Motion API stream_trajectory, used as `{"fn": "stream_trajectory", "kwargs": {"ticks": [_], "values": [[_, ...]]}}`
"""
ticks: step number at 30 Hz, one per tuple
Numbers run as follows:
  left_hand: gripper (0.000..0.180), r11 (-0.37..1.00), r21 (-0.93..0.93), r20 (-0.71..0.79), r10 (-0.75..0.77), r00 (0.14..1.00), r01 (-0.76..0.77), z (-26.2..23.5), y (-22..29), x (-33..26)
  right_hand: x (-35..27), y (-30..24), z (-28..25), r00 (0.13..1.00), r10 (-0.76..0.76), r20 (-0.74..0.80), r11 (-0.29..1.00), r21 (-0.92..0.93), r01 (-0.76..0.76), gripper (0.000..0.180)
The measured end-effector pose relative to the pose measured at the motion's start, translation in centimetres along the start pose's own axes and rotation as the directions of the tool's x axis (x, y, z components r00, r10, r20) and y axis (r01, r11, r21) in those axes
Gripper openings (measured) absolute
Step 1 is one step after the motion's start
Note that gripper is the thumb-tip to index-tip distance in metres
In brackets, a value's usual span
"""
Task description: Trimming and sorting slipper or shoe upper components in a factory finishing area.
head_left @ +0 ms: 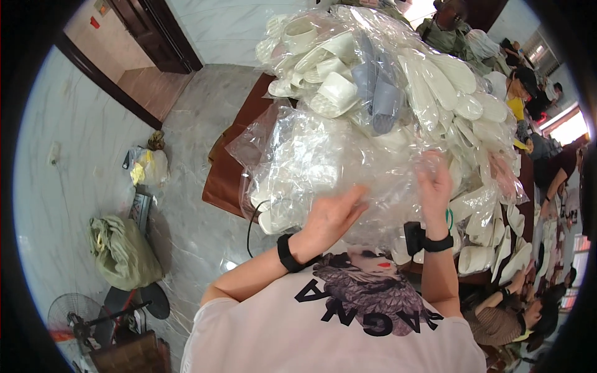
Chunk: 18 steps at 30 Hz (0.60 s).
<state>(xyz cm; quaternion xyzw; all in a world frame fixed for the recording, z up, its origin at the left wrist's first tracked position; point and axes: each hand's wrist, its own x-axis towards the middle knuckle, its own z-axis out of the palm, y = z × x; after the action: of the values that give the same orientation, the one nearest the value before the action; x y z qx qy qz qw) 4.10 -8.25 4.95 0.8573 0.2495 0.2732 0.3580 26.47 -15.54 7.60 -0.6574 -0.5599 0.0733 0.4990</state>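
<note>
My left hand (329, 217) presses flat, fingers together, against a crumpled clear plastic bag (311, 155) held in front of my chest. My right hand (435, 186) grips the same bag's upper right part, fingers curled into the film. Both wrists wear black bands. Behind the bag rises a tall heap of white slippers (336, 87) in clear wrapping, with a grey pair (379, 93) among them. More white slippers (491, 242) lie to the right of my right forearm.
A brown table (230, 168) carries the heap. On the marble floor at left stand a green sack (124, 252), a yellow-and-white bag (149, 166) and a floor fan (74, 317). Other people sit along the table's right side (547, 174). A dark door (155, 31) is at the back.
</note>
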Motion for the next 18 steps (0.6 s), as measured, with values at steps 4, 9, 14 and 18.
{"fn": "stream_trajectory", "kwargs": {"ticks": [4, 9, 14, 18], "values": [[0.018, 0.982, -0.180, 0.279, 0.001, 0.960, 0.051, -0.2, -3.2, -2.1, -0.9, 2.2, -2.8, 0.983, 0.101, -0.151, 0.989, 0.123, -0.083, 0.030], [0.021, 0.910, -0.295, -0.037, -0.316, 0.948, 0.292, -3.9, -4.0, -1.0, -1.2, 3.3, -4.0, 0.966, 0.227, -0.126, 0.941, 0.284, -0.184, 0.025], [0.017, 0.995, 0.060, -0.445, -0.044, 0.894, 0.079, -2.8, -6.3, 3.2, 1.0, -0.5, -0.7, 0.958, 0.088, 0.274, 0.990, 0.079, -0.114, 0.024], [0.012, 0.952, -0.286, -0.264, -0.184, 0.947, 0.106, -2.0, -3.2, 4.1, 2.9, -1.3, 3.9, 0.947, -0.183, 0.265, 0.980, -0.025, 0.196, 0.031]]}}
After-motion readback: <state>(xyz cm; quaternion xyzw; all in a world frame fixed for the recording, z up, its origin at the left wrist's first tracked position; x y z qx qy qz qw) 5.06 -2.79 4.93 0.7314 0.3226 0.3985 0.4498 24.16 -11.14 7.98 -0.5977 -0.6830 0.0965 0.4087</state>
